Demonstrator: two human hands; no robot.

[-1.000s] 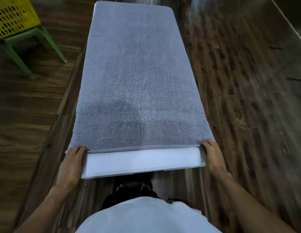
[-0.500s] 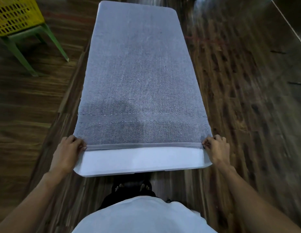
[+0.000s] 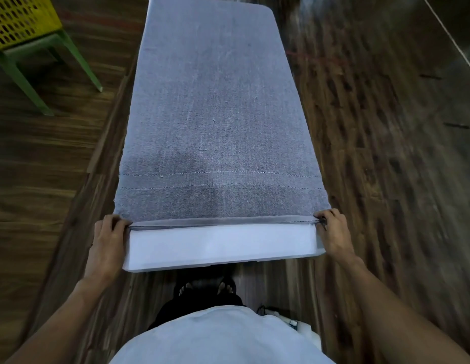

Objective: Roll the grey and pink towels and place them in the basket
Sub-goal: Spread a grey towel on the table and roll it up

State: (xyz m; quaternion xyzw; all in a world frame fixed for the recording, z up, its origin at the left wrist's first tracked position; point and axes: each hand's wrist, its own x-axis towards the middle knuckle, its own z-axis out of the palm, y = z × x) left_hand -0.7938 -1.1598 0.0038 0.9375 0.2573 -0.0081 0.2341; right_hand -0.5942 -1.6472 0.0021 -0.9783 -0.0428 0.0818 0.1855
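Note:
A grey towel (image 3: 215, 114) lies spread flat along a narrow white table (image 3: 220, 244), covering nearly all of it. Its near hem is lifted slightly off the tabletop. My left hand (image 3: 107, 239) pinches the near left corner of the towel, fingers curled over the hem. At the near right corner my right hand (image 3: 332, 232) pinches the hem the same way. A yellow perforated basket (image 3: 21, 19) stands at the far left on a green stool. No pink towel is in view.
The green stool (image 3: 44, 61) with the basket stands on the dark wooden floor (image 3: 386, 127) left of the table. My feet (image 3: 205, 287) show under the table's near edge. A white object (image 3: 289, 321) lies on the floor by my right side.
Both hands went from resting flat at the table's near corners to curling onto the towel's near corners. The hem has lifted slightly.

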